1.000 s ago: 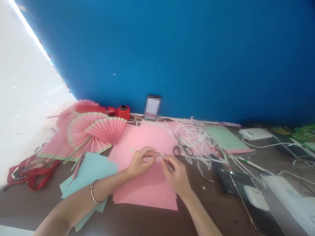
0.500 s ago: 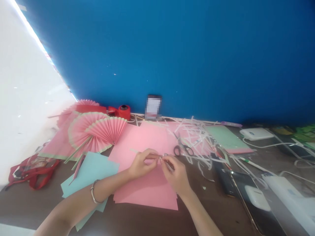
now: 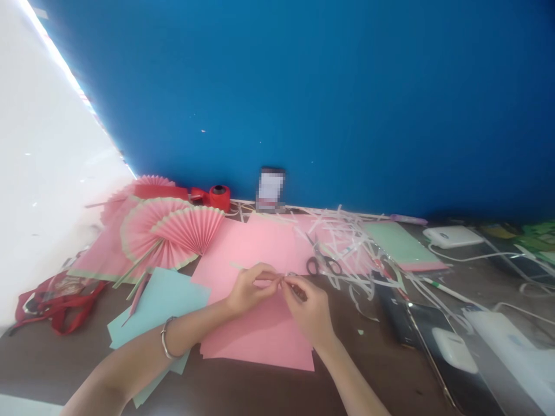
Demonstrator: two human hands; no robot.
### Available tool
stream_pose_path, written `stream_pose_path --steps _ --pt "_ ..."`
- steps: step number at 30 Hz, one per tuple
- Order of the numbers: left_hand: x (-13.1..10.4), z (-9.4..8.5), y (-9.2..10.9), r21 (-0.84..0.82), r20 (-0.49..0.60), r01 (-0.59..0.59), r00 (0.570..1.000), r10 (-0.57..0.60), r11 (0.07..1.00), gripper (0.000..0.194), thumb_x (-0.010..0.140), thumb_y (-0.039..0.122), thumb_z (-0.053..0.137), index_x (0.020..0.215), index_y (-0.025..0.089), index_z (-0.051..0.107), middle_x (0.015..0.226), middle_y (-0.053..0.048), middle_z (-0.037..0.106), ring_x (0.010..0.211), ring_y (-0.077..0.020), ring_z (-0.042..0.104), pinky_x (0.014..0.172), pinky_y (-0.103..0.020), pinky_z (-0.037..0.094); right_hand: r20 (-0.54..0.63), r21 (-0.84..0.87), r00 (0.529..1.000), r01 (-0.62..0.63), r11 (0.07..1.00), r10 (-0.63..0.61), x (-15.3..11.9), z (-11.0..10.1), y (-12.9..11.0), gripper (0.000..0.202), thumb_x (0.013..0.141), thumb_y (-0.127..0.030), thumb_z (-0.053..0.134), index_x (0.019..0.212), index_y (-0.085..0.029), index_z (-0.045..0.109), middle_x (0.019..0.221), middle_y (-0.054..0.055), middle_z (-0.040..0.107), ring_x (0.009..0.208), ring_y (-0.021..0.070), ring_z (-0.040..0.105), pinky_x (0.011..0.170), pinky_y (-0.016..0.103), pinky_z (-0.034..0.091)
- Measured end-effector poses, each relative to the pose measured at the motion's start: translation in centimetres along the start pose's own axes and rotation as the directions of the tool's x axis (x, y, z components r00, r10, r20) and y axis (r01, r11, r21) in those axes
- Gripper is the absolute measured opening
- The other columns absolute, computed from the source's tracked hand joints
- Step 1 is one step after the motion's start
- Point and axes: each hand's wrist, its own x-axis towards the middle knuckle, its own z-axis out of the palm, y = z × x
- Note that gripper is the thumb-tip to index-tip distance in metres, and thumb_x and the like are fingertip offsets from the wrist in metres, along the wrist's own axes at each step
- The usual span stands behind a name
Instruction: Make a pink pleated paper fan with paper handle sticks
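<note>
My left hand (image 3: 254,290) and my right hand (image 3: 307,306) meet above a stack of pink paper (image 3: 255,341). Thumb and forefinger of each are pinched, the tips touching. Whatever small thing lies between the fingertips is too hidden to name. A short pale strip (image 3: 236,266) shows just behind my left hand, on the pink paper. Under my left forearm lie light blue-green sheets (image 3: 173,289). Black-handled scissors (image 3: 323,264) rest beyond my right hand, among white paper strips (image 3: 347,237).
Pink pleated paper fans (image 3: 191,228) lie at the left, near a red tape roll (image 3: 219,198) and red straps (image 3: 65,309). A blue panel (image 3: 303,104) closes off the back. To the right are a phone (image 3: 451,358), a white case (image 3: 453,349), cables and a power bank (image 3: 453,236).
My right fingertips have shifted slightly and closed in against the left ones. A small white bit seen between them before is now covered. Everything else stays put.
</note>
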Motion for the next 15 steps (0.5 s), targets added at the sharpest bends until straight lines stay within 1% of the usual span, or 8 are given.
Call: stream_pose_path --steps 2,4,6,9,11,15 --pt "0.0 0.0 -0.1 0.014 -0.032 -0.009 0.999 0.010 1.000 0.011 0.076 0.027 0.059 0.080 0.017 0.057 0.078 -0.003 0.069 0.077 -0.0168 0.067 0.068 -0.025 0.056 -0.030 -0.002 0.999 -0.037 0.999 0.037 0.0 -0.1 -0.2 0.013 0.078 -0.028 0.054 0.078 -0.021 0.065 0.077 0.005 0.069 0.064 0.0174 0.062 0.058 0.027 0.050" --pt "0.1 0.0 -0.2 0.013 -0.056 0.007 0.998 -0.007 1.000 0.013 0.076 0.029 0.059 0.079 0.017 0.057 0.077 -0.003 0.068 0.076 -0.0164 0.067 0.064 -0.023 0.056 -0.047 -0.018 0.996 -0.080 0.997 0.080 0.0 -0.3 -0.3 0.015 0.077 -0.032 0.057 0.081 -0.021 0.067 0.076 0.005 0.070 0.059 0.0166 0.061 0.056 0.028 0.050" --pt "0.1 -0.1 -0.2 -0.009 -0.066 0.045 0.997 -0.046 0.999 0.014 0.075 0.030 0.060 0.080 0.017 0.057 0.078 -0.003 0.068 0.077 -0.0169 0.067 0.059 -0.021 0.055 -0.052 -0.035 0.992 -0.115 0.993 0.114 0.1 -0.4 -0.2 0.020 0.075 -0.035 0.060 0.086 -0.020 0.067 0.074 0.005 0.070 0.054 0.0157 0.060 0.056 0.028 0.050" --pt "0.2 -0.2 -0.1 -0.072 -0.053 0.106 0.993 -0.110 0.992 0.017 0.075 0.032 0.060 0.082 0.017 0.055 0.081 -0.004 0.069 0.079 -0.0186 0.068 0.053 -0.019 0.053 -0.041 -0.035 0.991 -0.129 0.991 0.128 0.2 -0.5 0.2 0.027 0.073 -0.040 0.062 0.090 -0.019 0.066 0.069 0.005 0.069 0.050 0.0151 0.058 0.053 0.028 0.049" --pt "0.4 -0.2 -0.1 -0.124 -0.055 0.126 0.989 -0.134 0.984 0.018 0.075 0.032 0.061 0.081 0.017 0.054 0.082 -0.006 0.070 0.080 -0.0193 0.068 0.054 -0.020 0.054 -0.030 -0.025 0.991 -0.128 0.991 0.128 0.3 -0.5 0.5 0.028 0.073 -0.042 0.062 0.089 -0.018 0.066 0.066 0.004 0.068 0.050 0.0152 0.059 0.051 0.026 0.048" --pt "0.6 -0.3 -0.4 -0.208 -0.043 0.145 0.987 -0.157 0.967 0.020 0.073 0.029 0.064 0.083 0.016 0.051 0.078 -0.007 0.071 0.078 -0.0194 0.068 0.066 -0.026 0.055 -0.002 -0.011 0.989 -0.145 0.989 0.145 0.5 -0.6 0.9 0.031 0.072 -0.044 0.062 0.088 -0.018 0.066 0.066 0.004 0.067 0.051 0.0156 0.059 0.049 0.026 0.047"
